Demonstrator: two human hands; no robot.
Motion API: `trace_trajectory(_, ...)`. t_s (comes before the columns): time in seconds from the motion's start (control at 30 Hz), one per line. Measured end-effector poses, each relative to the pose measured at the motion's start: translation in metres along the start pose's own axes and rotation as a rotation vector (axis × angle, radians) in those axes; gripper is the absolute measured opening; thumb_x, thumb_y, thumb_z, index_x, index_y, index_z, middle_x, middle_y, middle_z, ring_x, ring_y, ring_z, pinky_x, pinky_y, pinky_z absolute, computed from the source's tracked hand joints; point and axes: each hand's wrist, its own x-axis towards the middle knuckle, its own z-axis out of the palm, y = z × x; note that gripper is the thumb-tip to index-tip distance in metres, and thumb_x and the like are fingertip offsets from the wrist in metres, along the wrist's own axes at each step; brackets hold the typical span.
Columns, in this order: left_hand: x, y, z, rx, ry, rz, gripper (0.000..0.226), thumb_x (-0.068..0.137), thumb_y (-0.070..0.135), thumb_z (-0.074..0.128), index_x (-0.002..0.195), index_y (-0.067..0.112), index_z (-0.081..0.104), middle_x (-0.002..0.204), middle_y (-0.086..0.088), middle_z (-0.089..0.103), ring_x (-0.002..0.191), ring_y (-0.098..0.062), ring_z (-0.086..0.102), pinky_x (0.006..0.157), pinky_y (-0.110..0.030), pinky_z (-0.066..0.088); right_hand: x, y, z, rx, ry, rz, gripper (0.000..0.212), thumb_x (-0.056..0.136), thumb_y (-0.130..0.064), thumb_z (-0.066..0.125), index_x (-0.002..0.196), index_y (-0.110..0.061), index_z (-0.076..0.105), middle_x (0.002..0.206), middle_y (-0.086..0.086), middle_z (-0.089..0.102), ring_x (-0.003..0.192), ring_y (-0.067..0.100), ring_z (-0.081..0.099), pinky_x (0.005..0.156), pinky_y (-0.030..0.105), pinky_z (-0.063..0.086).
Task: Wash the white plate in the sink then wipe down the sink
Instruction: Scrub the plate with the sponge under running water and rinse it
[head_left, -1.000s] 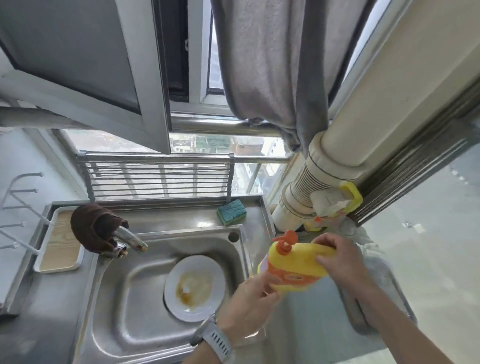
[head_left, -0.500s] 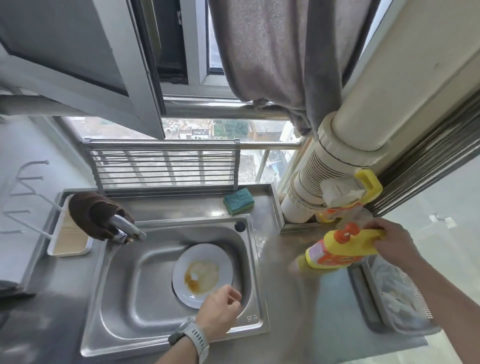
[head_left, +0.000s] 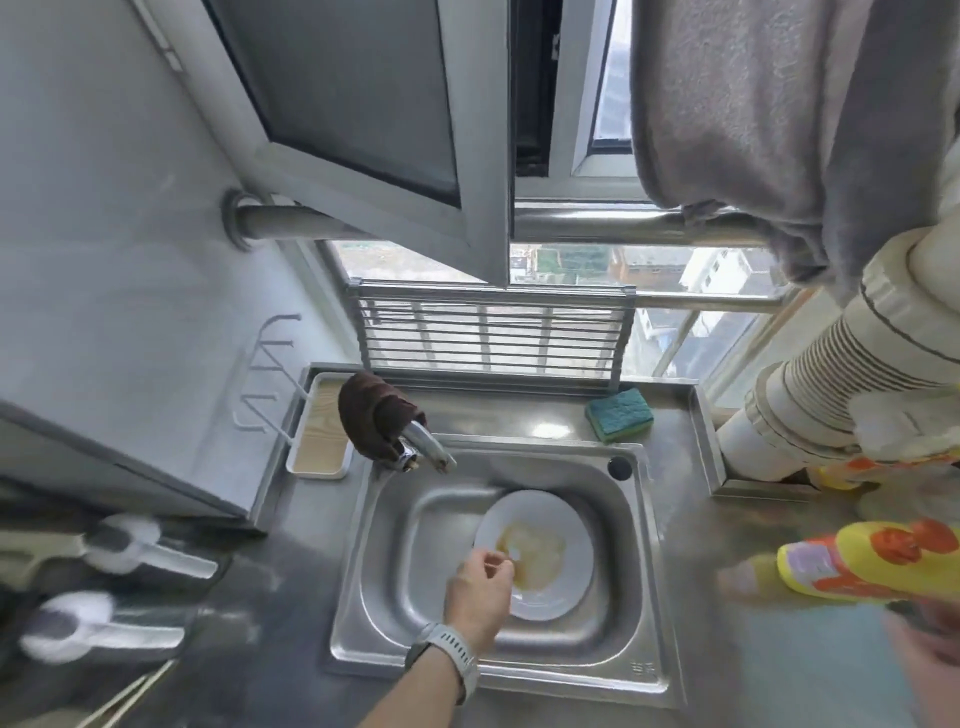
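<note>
Left hand (head_left: 480, 592) loosely curled, empty, over stained white plate (head_left: 537, 553). Right hand (head_left: 930, 654) blurred, grip unclear; detergent bottle (head_left: 872, 564) may tip, spilling onto counter.

White plate (head_left: 545, 525) with brown stain lies in steel sink (head_left: 389, 545). Left hand (head_left: 480, 590), fingers loosely curled, hovers over plate's near-left rim; contact unclear. Right hand (head_left: 935, 654) blurred at right edge, beside yellow-orange bottle (head_left: 872, 564). Green sponge (head_left: 619, 414) on ledge behind sink. Brown cloth (head_left: 371, 415) drapes faucet (head_left: 428, 449).
</note>
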Motion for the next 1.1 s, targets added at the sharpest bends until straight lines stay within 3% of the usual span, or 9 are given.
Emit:
trace_trajectory(0.1,0.031,-0.006,-0.034,-0.239,0.16,-0.102,0.013,0.092,0.034,0.057,0.09,0.024,0.065,0.099,-0.002,0.074,0.092,-0.02,0.068,0.081,-0.031,0.053,-0.033,-0.079,0.09,0.078,-0.092,0.022,0.027,0.083,-0.002,0.078,0.096,-0.024,0.069,0.09,-0.003,0.073,0.072,-0.009,0.065,0.06,0.002,0.048)
trace_trajectory(0.2,0.068,-0.011,-0.063,-0.408,0.262,-0.147,0.022,0.096,0.027,0.055,0.077,0.018,0.064,0.085,-0.004,0.072,0.088,-0.029,0.069,0.087,-0.039,0.056,-0.08,-0.091,0.17,-0.024,-0.412,-0.053,0.004,0.089,-0.025,0.075,0.092,-0.027,0.073,0.085,-0.01,0.076,0.078,0.002,0.07,0.076,0.023,0.056)
trace_trajectory(0.4,0.138,-0.004,-0.088,-0.744,0.312,-0.164,0.029,0.099,0.033,0.056,0.082,0.012,0.066,0.088,-0.012,0.073,0.085,-0.029,0.071,0.083,-0.042,0.059,-0.097,-0.118,0.375,0.165,-0.809,0.191,0.04,0.085,-0.053,0.06,0.081,-0.017,0.075,0.072,-0.004,0.074,0.073,0.016,0.071,0.079,0.04,0.062)
trace_trajectory(0.53,0.162,-0.002,-0.1,-0.647,0.403,-0.153,0.017,0.091,0.021,0.059,0.083,0.01,0.07,0.098,-0.014,0.076,0.091,-0.03,0.071,0.086,-0.042,0.06,-0.083,-0.127,0.427,0.208,-0.79,0.273,0.065,0.054,-0.07,0.044,0.087,-0.02,0.069,0.084,-0.005,0.074,0.08,0.011,0.066,0.053,0.012,0.043)
trace_trajectory(0.6,0.163,-0.001,-0.098,-0.636,0.427,-0.132,0.015,0.092,0.021,0.062,0.081,0.012,0.068,0.095,-0.012,0.074,0.084,-0.029,0.07,0.084,-0.04,0.058,-0.078,-0.115,0.437,0.288,-0.746,0.261,0.067,0.053,-0.064,0.05,0.089,-0.013,0.074,0.09,0.005,0.078,0.089,0.02,0.073,0.064,0.023,0.056)
trace_trajectory(0.67,0.16,0.002,-0.092,-0.67,0.434,-0.088,0.019,0.094,0.016,0.062,0.075,0.014,0.065,0.089,-0.01,0.071,0.077,-0.025,0.066,0.082,-0.04,0.054,-0.078,-0.102,0.439,0.448,-0.684,0.297,0.029,0.068,-0.041,0.069,0.076,-0.015,0.078,0.086,0.014,0.079,0.086,0.03,0.076,0.083,0.049,0.063)
trace_trajectory(0.73,0.154,0.005,-0.09,-0.687,0.442,-0.043,0.023,0.096,0.012,0.06,0.074,0.016,0.063,0.083,-0.005,0.07,0.078,-0.025,0.066,0.084,-0.04,0.054,-0.081,-0.096,0.437,0.614,-0.703,0.313,0.012,0.081,-0.015,0.075,0.069,-0.014,0.077,0.083,0.02,0.076,0.081,0.029,0.072,0.087,0.049,0.06)
trace_trajectory(0.9,0.152,0.006,-0.092,-0.697,0.436,-0.031,0.025,0.098,0.012,0.059,0.073,0.016,0.062,0.084,-0.003,0.069,0.08,-0.021,0.065,0.087,-0.036,0.054,-0.086,-0.094,0.446,0.688,-0.669,0.326,0.036,0.057,-0.045,0.088,0.071,-0.014,0.077,0.078,0.008,0.072,0.079,0.021,0.066,0.083,0.044,0.058)
trace_trajectory(1.1,0.159,0.0,-0.093,-0.664,0.459,-0.027,0.03,0.097,0.013,0.058,0.068,0.02,0.061,0.078,0.004,0.065,0.091,-0.025,0.063,0.092,-0.035,0.052,-0.091,-0.096,0.449,0.711,-0.588,0.351,0.04,0.057,-0.046,0.084,0.077,-0.012,0.078,0.081,0.007,0.073,0.079,0.017,0.066,0.081,0.039,0.058)
